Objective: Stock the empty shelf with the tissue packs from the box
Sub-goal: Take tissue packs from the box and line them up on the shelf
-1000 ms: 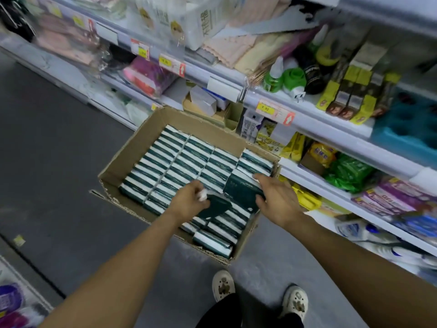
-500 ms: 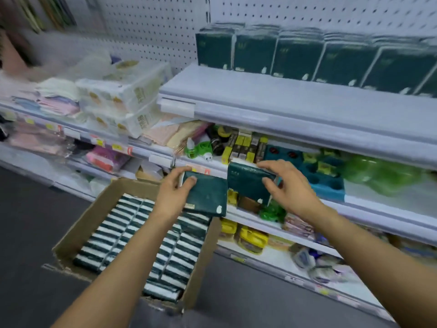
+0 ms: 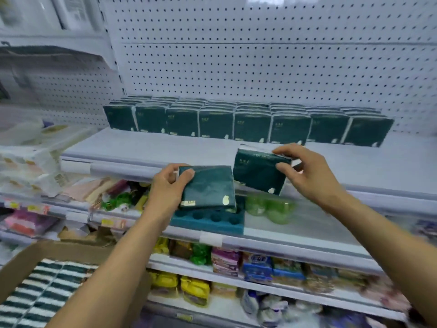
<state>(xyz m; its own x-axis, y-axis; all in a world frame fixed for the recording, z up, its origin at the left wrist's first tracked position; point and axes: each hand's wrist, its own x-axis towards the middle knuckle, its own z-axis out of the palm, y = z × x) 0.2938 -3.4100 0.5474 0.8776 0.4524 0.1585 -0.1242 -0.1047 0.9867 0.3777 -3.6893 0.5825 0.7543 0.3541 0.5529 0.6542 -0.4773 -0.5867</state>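
My left hand [image 3: 166,188] grips a dark green tissue pack [image 3: 208,187] by its left edge, held just in front of the white shelf's front lip. My right hand [image 3: 305,171] holds a second green tissue pack [image 3: 256,171] by its right side, tilted, over the front part of the white shelf [image 3: 165,147]. A row of the same green packs [image 3: 248,124] stands upright at the back of that shelf against the pegboard. The cardboard box [image 3: 35,256] at the bottom left holds several more packs [image 3: 47,292] standing on edge.
Below the white shelf, lower shelves carry a teal foam tray [image 3: 210,221], green round containers [image 3: 272,209], cloths and bottles [image 3: 111,192], and coloured packets [image 3: 227,261]. White wrapped bundles [image 3: 30,159] sit on the left. The pegboard wall [image 3: 260,55] rises behind.
Both hands have lifted a tissue pack each out of the box and up to the white shelf. My view has tilted up from the box to the shelf.
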